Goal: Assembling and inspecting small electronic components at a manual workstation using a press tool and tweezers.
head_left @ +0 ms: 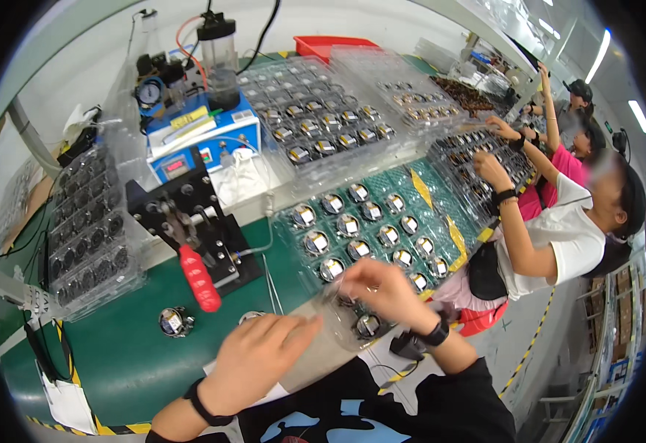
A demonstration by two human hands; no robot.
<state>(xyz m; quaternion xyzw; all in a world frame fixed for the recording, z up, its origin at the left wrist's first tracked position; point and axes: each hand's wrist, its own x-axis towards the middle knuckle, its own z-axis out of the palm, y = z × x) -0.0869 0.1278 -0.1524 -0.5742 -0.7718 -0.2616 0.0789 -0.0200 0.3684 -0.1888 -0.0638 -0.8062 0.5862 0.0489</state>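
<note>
Our right hand (382, 288) sits at lower centre of the frame, fingers curled together onto the near edge of a clear plastic tray (371, 229). Our left hand (253, 362) lies just below and left of it, palm down, fingers loosely extended toward the same edge; motion blur keeps us from telling whether it grips anything.

The tray is thin, glossy moulded plastic, rectangular, its long axis running from lower centre up toward the right. It rests on the green mat (138, 354) of the bench. Its pockets hold rows of small round parts (347, 224) with dark rims and shiny metallic faces, all facing up.

One loose round part (174, 322) lies on the mat at lower left, well apart from our hands. Beside it stands a black metal press (190, 221) with a ribbed red handle (199, 279) pointing down toward us. Behind it, at upper left, is a blue control box (205, 140). More clear trays (315, 118) of the same parts are stacked at upper centre, and a darker one (87, 229) stands at the left.

At the right edge, other people (559, 229) reach into trays of their own.
</note>
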